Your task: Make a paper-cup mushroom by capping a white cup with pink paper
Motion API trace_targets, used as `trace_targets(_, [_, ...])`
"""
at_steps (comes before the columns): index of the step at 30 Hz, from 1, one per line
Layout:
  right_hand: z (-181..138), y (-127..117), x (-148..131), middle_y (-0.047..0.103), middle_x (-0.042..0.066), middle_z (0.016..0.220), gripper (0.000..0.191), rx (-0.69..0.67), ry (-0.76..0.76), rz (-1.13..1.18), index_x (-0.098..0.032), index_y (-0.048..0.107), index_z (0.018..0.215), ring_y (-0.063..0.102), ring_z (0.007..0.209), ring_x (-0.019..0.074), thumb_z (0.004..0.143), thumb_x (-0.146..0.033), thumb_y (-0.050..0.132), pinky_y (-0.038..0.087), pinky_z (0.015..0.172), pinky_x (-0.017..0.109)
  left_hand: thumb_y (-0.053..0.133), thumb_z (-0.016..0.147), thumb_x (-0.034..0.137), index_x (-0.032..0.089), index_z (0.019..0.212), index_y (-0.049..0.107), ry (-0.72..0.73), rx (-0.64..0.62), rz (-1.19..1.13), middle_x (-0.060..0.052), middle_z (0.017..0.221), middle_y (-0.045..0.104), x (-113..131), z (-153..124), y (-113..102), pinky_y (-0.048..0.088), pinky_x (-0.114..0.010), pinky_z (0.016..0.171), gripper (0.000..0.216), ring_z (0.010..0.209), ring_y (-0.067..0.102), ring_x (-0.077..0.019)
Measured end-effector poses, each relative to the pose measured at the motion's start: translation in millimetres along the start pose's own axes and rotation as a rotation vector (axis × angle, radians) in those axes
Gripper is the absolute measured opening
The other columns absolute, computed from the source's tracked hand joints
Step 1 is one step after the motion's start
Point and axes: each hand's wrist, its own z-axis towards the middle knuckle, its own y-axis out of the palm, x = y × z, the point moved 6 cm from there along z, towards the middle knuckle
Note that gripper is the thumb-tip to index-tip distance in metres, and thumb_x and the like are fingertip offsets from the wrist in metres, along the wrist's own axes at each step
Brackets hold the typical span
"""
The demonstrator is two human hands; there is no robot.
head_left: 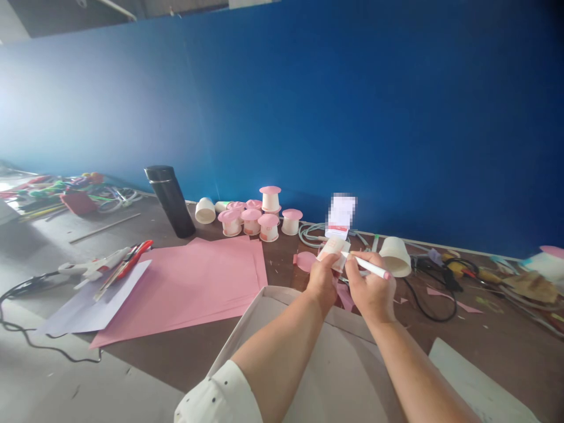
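In my left hand (324, 278) is a small white paper cup (333, 248) with faint pinkish marks on its side, tipped over. My right hand (371, 286) grips a white marker pen with a pink end (372, 267), its other end pointing at the cup. Whether the tip touches the cup I cannot tell. Just left of the cup lies a pink paper disc (305, 261). A plain white cup (395, 257) rests on its side to the right of my right hand. Behind my hands stands a phone (339, 218) with a blurred screen.
Several white cups with pink paper tops (269, 227) are grouped by the blue wall (282, 117). A black bottle (170, 200), pink paper sheets (198, 282), a glue gun (94, 264) and a red-handled cutter (134, 258) lie left. Cables (434, 311) and scraps lie right.
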Motion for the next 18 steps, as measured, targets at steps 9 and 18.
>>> trace_targets(9, [0,0,-1,0.072,0.007,0.078,0.013,-0.008,-0.001,0.041,-0.018,0.065,0.084,0.068,0.074,0.0206,0.083,-0.031,0.061,0.051,0.065,0.028,0.072,0.066,0.020,0.015,0.096,0.065,-0.079,0.015,-0.079,-0.006,0.085,0.067,-5,4,-4,0.046,-0.025,0.069,0.032,0.073,0.062,-0.0151])
trace_targets(18, [3,-5,12,0.071,0.009,0.085,0.031,0.075,0.170,0.225,-0.016,0.064,0.109,0.066,0.066,0.0177,0.089,-0.038,0.055,0.053,0.065,0.032,0.070,0.067,0.014,0.016,0.098,0.065,-0.159,0.086,-0.205,-0.004,0.089,0.067,1,-1,-4,0.039,-0.018,0.052,0.032,0.065,0.056,-0.0086])
